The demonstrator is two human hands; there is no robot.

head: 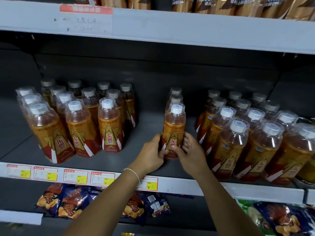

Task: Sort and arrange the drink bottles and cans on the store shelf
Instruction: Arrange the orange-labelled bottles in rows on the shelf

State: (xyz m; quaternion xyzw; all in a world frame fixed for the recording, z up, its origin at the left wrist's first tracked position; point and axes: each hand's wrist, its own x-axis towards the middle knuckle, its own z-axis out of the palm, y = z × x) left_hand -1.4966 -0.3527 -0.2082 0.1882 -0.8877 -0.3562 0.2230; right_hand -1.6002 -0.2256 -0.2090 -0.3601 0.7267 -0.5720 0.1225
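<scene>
An orange energy drink bottle (174, 128) with a white cap and a red and gold label stands upright at the front of a single-file row in the middle of the grey shelf (139, 160). My left hand (151, 154) grips its lower left side and my right hand (190, 152) grips its lower right side, thumb across the label. Two more bottles (175, 95) stand behind it. A group of the same bottles (76, 116) stands to the left, another group (252, 133) to the right.
Bare shelf floor shows on both sides of the middle row. The upper shelf (170, 29) carries brown coffee cans (238, 5). Price tags (75, 176) line the shelf's front edge. Snack bags (68, 200) lie on the shelf below. A yellow can (308, 169) sits at far right.
</scene>
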